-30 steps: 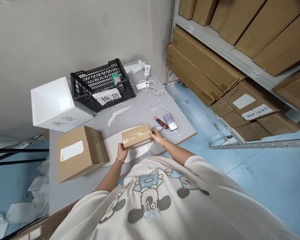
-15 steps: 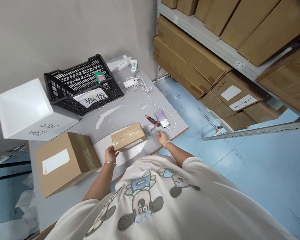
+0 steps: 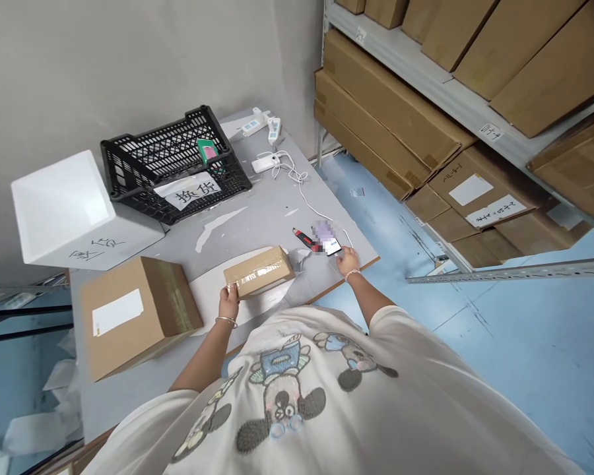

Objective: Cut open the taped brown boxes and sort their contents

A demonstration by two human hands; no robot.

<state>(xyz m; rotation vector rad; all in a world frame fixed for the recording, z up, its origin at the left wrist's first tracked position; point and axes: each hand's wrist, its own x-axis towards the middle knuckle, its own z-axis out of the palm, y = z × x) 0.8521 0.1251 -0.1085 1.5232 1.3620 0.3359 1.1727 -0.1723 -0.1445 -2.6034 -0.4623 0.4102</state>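
Note:
My left hand (image 3: 229, 303) is closed on the near left end of a small taped cardboard box (image 3: 257, 272), its thumb on the taped face. The box lies on white paper (image 3: 208, 290) on the grey table. At the table's right side my right hand (image 3: 347, 262) has its fingers closed at the lower right corner of a phone (image 3: 333, 247) with a lit screen. A blurred patch covers part of the phone and the purple item behind it. Just left of the phone lies a red and black utility knife (image 3: 304, 239).
A large cardboard box (image 3: 129, 316) and a white bin (image 3: 64, 211) stand at the left. Behind is a black plastic crate (image 3: 178, 165) with a paper sign. Power strips (image 3: 264, 163) and a white cable lie towards the back. Shelving (image 3: 445, 86) with cartons is on the right.
My right hand has moved right, from beside the small box to the phone's corner, and has closed there. My left thumb now presses on the box. The view has shifted slightly.

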